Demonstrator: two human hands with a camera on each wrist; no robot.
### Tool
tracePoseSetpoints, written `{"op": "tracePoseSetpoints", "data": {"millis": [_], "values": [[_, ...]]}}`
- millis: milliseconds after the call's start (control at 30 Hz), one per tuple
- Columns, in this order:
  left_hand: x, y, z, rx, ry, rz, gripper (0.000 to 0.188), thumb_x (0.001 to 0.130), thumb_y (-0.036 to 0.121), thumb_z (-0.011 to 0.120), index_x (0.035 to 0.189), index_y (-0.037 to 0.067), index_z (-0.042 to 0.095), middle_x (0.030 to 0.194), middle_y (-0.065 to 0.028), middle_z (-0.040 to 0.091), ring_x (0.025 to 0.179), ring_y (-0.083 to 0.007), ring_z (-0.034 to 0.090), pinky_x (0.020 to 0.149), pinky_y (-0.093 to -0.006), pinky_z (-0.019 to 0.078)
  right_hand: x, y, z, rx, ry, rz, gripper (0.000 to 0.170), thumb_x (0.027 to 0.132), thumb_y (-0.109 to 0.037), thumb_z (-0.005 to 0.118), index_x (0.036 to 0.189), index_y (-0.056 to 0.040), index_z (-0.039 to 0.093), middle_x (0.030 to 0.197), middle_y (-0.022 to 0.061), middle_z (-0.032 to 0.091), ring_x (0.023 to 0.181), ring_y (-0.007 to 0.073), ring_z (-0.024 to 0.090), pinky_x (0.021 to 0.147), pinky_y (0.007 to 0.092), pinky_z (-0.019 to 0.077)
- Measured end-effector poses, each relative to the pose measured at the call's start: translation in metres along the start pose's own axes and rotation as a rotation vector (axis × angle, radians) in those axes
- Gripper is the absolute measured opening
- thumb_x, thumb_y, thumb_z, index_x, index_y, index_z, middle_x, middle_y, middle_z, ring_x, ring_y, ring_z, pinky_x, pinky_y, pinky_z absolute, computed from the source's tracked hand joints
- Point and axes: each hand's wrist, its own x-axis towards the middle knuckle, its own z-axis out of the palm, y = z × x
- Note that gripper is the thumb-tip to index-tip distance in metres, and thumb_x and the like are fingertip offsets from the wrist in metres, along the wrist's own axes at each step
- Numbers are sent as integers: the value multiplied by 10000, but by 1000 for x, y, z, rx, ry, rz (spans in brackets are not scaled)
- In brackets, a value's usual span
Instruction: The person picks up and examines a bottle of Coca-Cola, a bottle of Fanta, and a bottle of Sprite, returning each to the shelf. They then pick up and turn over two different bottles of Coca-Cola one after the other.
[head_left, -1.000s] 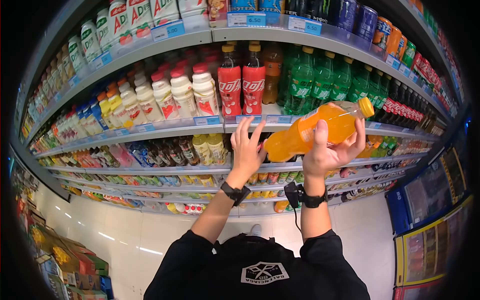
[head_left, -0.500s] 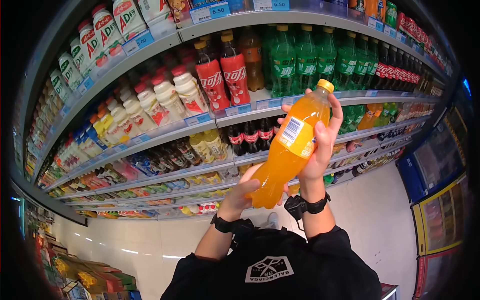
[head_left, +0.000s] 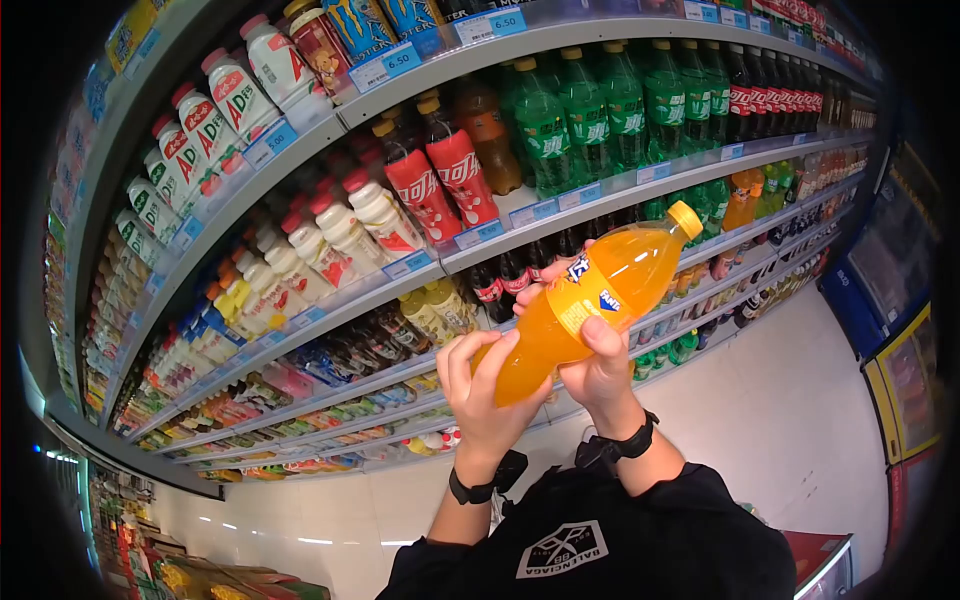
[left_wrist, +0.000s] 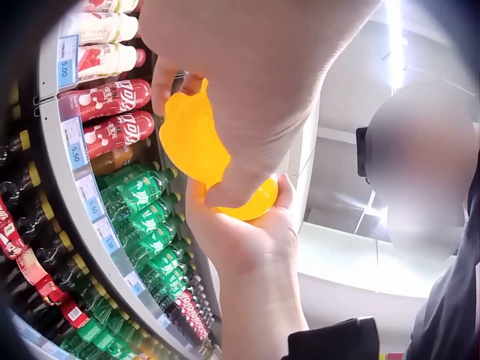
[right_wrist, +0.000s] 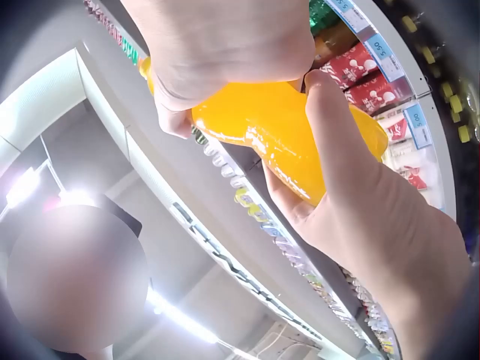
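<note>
An orange soda bottle (head_left: 640, 270) with a yellow cap is held tilted in the head view, cap end up to the right, its printed label facing up. My right hand (head_left: 600, 375) grips its middle, thumb on the label. Around the bottle's base curls my left hand (head_left: 482, 395). In the left wrist view the left hand (left_wrist: 240, 90) covers part of the bottle (left_wrist: 195, 139), with the right hand (left_wrist: 251, 240) beneath. The right wrist view has the bottle (right_wrist: 285, 135) between the right hand (right_wrist: 225, 52) and the left hand (right_wrist: 367, 187).
Behind the bottle stand shelves with red cola bottles (head_left: 462, 175), green soda bottles (head_left: 585, 120) and white drink bottles (head_left: 380, 215). Blue price tags (head_left: 480, 235) line the shelf edges. Coolers (head_left: 905, 385) stand at the right, boxes at the lower left, and pale floor (head_left: 760, 430) lies below.
The bottle came in from the shelf side toward the body and turned, so the barcode gave way to the brand label. The left hand closed round its base. The view shifted along the shelves.
</note>
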Motion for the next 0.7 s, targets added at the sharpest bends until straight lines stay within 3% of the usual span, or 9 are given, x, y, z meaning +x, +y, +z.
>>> {"op": "tracePoseSetpoints", "data": {"millis": [167, 367, 400, 467, 500, 567, 600, 667, 700], "values": [[-7, 12, -3, -22, 1, 41, 753, 604, 104, 936, 1283, 120, 612, 1157, -113, 624, 1044, -312, 625, 918, -439, 511, -11, -10, 5, 109, -52, -49, 667, 844, -181, 753, 1421, -30, 456, 1313, 152, 564, 1191, 311, 636, 1053, 455, 531], [-8, 35, 3, -215, -123, -138, 789, 640, 108, 938, 1336, 28, 574, 1122, -159, 693, 944, -323, 724, 872, -381, 587, -22, -26, 7, -168, 52, -77, 701, 835, -213, 762, 1426, -7, 447, 1323, 161, 565, 1127, 318, 677, 966, 432, 582], [-11, 34, 1, -218, -117, -141, 789, 640, 108, 938, 1336, 28, 574, 1122, -159, 693, 944, -323, 724, 872, -381, 587, -23, -31, 5, -235, 29, -84, 737, 857, -294, 740, 1458, -15, 417, 1358, 178, 545, 1107, 330, 681, 936, 442, 593], [-21, 30, -9, -888, -472, -592, 733, 709, 110, 917, 1337, -14, 561, 1100, -125, 704, 965, -292, 725, 849, -370, 606, -24, -43, 2, -308, 4, -87, 779, 878, -374, 718, 1489, -23, 387, 1394, 194, 526, 1088, 342, 685, 906, 452, 605], [-21, 31, -13, -892, -468, -596, 733, 709, 110, 917, 1337, -14, 561, 1100, -125, 704, 965, -292, 725, 849, -370, 606, -26, -50, 2, -310, 3, -55, 801, 890, -415, 705, 1501, -17, 376, 1411, 207, 517, 1069, 349, 697, 887, 450, 611], [-21, 33, -19, -1463, -668, -943, 741, 763, 271, 846, 1372, -26, 546, 1115, -205, 704, 865, -312, 735, 765, -354, 614, -31, -56, 0, -314, 3, -21, 825, 902, -456, 692, 1513, -10, 364, 1427, 220, 507, 1050, 356, 708, 868, 448, 617], [-24, 32, -19, -1466, -667, -943, 741, 763, 271, 846, 1372, -26, 546, 1115, -205, 704, 865, -312, 735, 765, -354, 614, -35, -56, -2, -231, -7, -16, 862, 902, -485, 691, 1541, -30, 332, 1415, 225, 512, 1043, 367, 711, 855, 450, 620], [-38, 30, -16, -2077, -858, -1195, 768, 850, 445, 718, 1402, -50, 514, 1102, -278, 679, 769, -331, 736, 655, -361, 613, -42, -56, -1, -152, -21, -48, 961, 904, -553, 691, 1614, -104, 223, 1339, 224, 542, 985, 398, 722, 805, 472, 634], [-48, 30, -8, -2081, -858, -1198, 768, 850, 445, 718, 1402, -50, 514, 1102, -278, 679, 769, -331, 737, 655, -361, 613, -46, -54, -5, -156, -18, -46, 961, 904, -553, 691, 1614, -104, 223, 1339, 224, 542, 985, 398, 722, 805, 472, 634]]}}
